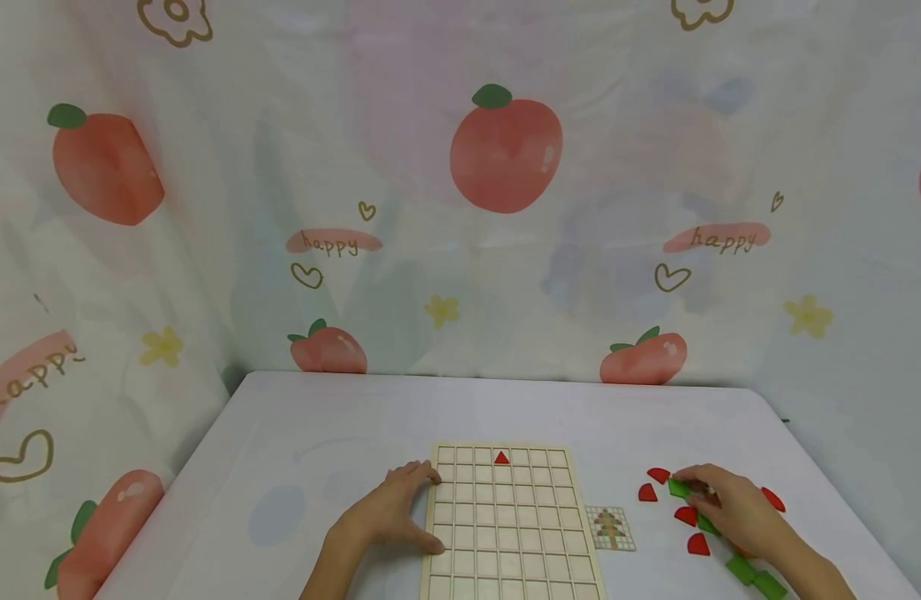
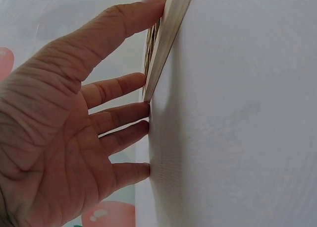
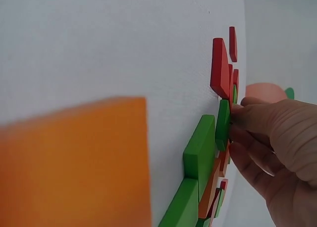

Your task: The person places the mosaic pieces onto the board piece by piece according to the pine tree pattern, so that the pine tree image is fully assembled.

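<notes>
My left hand (image 1: 388, 508) rests at the left edge of a pale wooden grid board (image 1: 505, 537). Its thumb and index finger touch the rim, and the fingers look fairly straight in the left wrist view. One red triangle (image 1: 502, 457) sits in the board's top row. Over on the right, my right hand (image 1: 745, 508) has its bent fingers at a green block (image 1: 679, 487) among loose pieces. Its thumb is against a green block (image 3: 223, 125) in the right wrist view; whether it pinches that block is unclear. The hand hides some pieces.
A small card with a tree pattern (image 1: 610, 528) lies by the board's right edge. Red rounded pieces (image 1: 698, 544) and green blocks (image 1: 769, 585) are scattered around the right hand. A blurred orange block (image 3: 79, 167) is close to the right wrist camera.
</notes>
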{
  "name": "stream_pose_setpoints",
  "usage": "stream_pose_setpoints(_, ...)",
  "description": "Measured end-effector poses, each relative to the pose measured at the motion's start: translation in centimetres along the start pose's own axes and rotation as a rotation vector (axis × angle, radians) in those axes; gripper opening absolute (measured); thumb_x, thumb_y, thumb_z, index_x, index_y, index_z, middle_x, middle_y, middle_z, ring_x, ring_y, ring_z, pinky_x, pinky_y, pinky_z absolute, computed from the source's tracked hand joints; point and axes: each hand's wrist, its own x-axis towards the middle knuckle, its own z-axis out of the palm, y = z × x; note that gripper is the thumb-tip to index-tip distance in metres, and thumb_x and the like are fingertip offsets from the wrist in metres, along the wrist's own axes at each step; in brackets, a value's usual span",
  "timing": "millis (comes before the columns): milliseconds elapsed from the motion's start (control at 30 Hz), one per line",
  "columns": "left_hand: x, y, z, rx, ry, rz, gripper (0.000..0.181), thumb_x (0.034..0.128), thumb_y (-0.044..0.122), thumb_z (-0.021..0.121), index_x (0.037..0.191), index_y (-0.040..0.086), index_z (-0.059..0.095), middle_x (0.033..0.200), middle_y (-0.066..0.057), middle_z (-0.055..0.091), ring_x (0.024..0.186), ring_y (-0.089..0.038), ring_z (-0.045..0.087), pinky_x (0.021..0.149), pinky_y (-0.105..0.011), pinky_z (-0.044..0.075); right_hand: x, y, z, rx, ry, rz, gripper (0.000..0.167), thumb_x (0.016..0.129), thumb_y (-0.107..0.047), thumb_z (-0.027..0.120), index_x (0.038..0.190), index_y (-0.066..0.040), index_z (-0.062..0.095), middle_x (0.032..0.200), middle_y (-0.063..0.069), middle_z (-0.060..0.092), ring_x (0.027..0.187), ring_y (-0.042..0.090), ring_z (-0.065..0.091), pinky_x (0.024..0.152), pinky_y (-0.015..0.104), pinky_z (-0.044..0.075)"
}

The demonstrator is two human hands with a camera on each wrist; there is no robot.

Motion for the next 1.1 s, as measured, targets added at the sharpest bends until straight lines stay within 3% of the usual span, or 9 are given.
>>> stream_pose_setpoints(267, 0.0, -0.1, 0.1, 0.001, 0.004, 0.000, 0.077, 0.0649, 0.038, 0.097, 0.126, 0.018, 0.055, 0.153, -0.019, 0.046, 0.147, -0.045, 0.035, 0.121, -0.068, 0.021, 0.1, 0.2, 0.2, -0.065, -0.011, -0.034, 0.031, 0.087, -0.005, 0.078, 0.117, -0.005, 0.070, 0.109, 0.004, 0.068, 0.098, 0.024, 0.065, 0.084, 0.045, 0.062)
stream_pose_setpoints(567, -0.1, -0.1, 0.1, -0.004, 0.010, -0.007, 0.077, 0.0645, 0.037, 0.097, 0.126, 0.018, 0.055, 0.155, -0.021, 0.044, 0.148, -0.048, 0.031, 0.118, -0.070, 0.025, 0.2, 0.2, 0.5, -0.060, -0.015, -0.035, 0.032, 0.088, -0.007, 0.078, 0.118, -0.002, 0.069, 0.111, 0.006, 0.068, 0.100, 0.026, 0.065, 0.083, 0.045, 0.062)
stream_pose_setpoints(667, -0.1, 0.0, 0.1, -0.003, 0.012, -0.004, 0.077, 0.0644, 0.036, 0.098, 0.126, 0.018, 0.055, 0.154, -0.021, 0.045, 0.149, -0.047, 0.031, 0.120, -0.069, 0.023, 0.0, 0.1, 0.7, -0.054, -0.003, -0.044, 0.031, 0.088, -0.007, 0.078, 0.117, -0.004, 0.069, 0.110, 0.003, 0.068, 0.096, 0.021, 0.065, 0.083, 0.041, 0.063)
stream_pose_setpoints(900, -0.2, 0.0, 0.0, 0.005, 0.019, 0.004, 0.077, 0.0641, 0.036, 0.097, 0.125, 0.018, 0.055, 0.151, -0.020, 0.047, 0.147, -0.047, 0.034, 0.121, -0.067, 0.023, -0.2, -0.8, 0.8, -0.038, 0.045, -0.076, 0.034, 0.086, -0.010, 0.080, 0.118, -0.004, 0.069, 0.109, 0.001, 0.068, 0.081, 0.000, 0.054, 0.070, 0.020, 0.058)
stream_pose_setpoints(1100, -0.1, -0.1, 0.1, -0.005, 0.013, 0.000, 0.077, 0.0649, 0.036, 0.097, 0.126, 0.017, 0.055, 0.155, -0.021, 0.045, 0.149, -0.045, 0.032, 0.122, -0.065, 0.020, -0.2, -1.6, 1.0, -0.027, 0.108, -0.120, 0.035, 0.085, -0.013, 0.082, 0.117, -0.007, 0.069, 0.108, -0.001, 0.069, 0.084, 0.003, 0.063, 0.068, 0.020, 0.058)
